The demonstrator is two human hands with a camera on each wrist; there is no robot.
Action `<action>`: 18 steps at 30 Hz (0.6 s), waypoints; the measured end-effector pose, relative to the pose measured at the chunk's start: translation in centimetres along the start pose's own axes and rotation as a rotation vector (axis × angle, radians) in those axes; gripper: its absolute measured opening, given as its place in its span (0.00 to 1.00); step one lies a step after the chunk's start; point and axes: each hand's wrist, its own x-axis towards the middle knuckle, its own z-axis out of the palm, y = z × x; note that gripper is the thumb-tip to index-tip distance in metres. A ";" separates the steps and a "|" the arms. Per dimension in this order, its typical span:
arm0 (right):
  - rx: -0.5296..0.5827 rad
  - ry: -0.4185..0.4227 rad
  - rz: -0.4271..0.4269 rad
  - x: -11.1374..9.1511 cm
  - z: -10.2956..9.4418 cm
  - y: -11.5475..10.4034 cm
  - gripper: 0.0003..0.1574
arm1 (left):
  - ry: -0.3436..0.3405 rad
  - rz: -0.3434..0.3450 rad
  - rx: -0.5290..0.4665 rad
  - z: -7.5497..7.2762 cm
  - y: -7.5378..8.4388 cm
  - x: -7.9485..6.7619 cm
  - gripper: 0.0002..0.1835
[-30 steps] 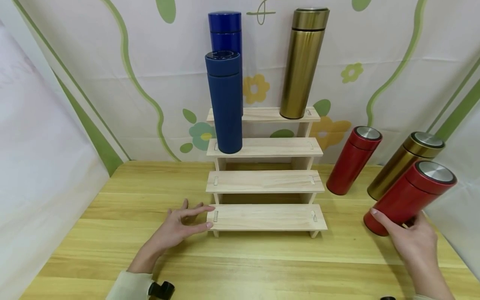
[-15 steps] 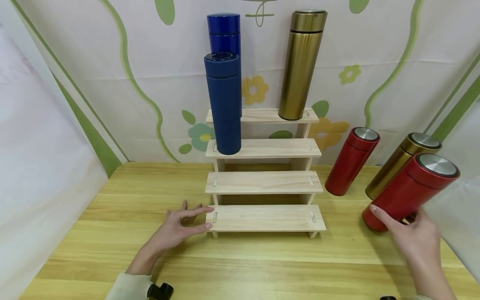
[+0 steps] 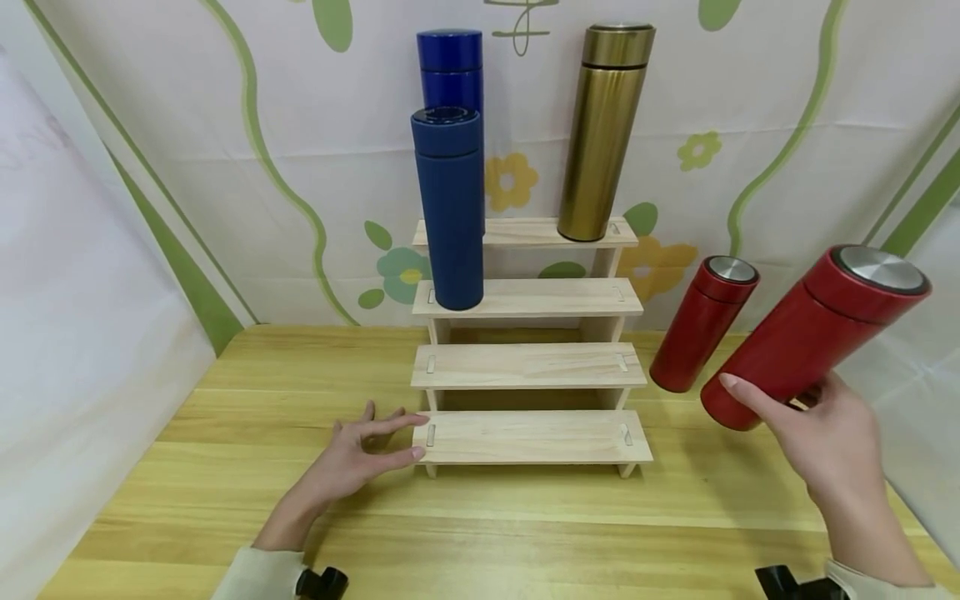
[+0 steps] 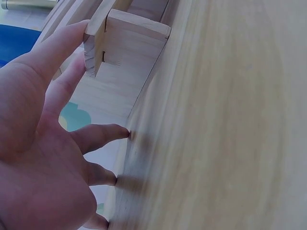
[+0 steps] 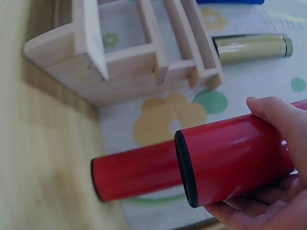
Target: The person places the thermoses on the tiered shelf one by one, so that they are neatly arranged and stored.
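My right hand [image 3: 832, 442] grips a red thermos bottle [image 3: 810, 333] around its lower part, thumb on the near side. It is tilted, clear of the table, its silver-topped lid to the upper right. In the right wrist view the bottle's black-rimmed base [image 5: 186, 168] faces the shelf. My left hand [image 3: 352, 457] has thumb and index fingertips touching the left end of the bottom step of a wooden tiered shelf [image 3: 532, 435]. Its other fingertips [image 4: 125, 132] rest on the table in the left wrist view. A second red thermos [image 3: 701, 325] stands right of the shelf.
A gold thermos [image 3: 606, 133] stands on the top step's right end. At the left, a bright blue thermos [image 3: 450, 58] stands behind a dark blue thermos [image 3: 450, 217] on the step below. A patterned cloth [image 3: 330, 108] hangs behind the wooden table [image 3: 480, 542].
The red thermos in my right hand has risen off the table and shifted slightly left, now hiding the gold thermos behind it. My left hand has stayed at the shelf's end.
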 end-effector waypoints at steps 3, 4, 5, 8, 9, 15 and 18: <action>0.004 -0.032 -0.018 0.1 0.0 -1.2 0.40 | -0.002 -0.004 -0.004 0.0 0.1 -0.1 0.23; 0.008 -0.045 -0.024 0.2 0.0 -1.6 0.43 | -0.002 -0.006 -0.003 0.0 0.1 -0.1 0.23; 0.006 -0.053 -0.031 0.2 0.1 -2.0 0.46 | -0.003 -0.010 -0.003 -0.1 0.1 -0.2 0.23; 0.006 -0.064 -0.070 0.3 0.1 -3.2 0.48 | -0.002 -0.005 0.001 0.0 0.2 -0.2 0.23; 0.013 -0.061 -0.088 0.4 0.1 -3.6 0.48 | -0.002 -0.001 0.006 0.0 0.1 -0.2 0.23; 0.047 -0.045 -0.146 0.8 0.1 -6.8 0.47 | 0.006 0.013 0.015 0.2 0.0 -0.1 0.23; 0.025 -0.037 -0.144 1.0 0.3 -8.4 0.49 | 0.008 0.010 0.013 0.1 0.0 -0.1 0.23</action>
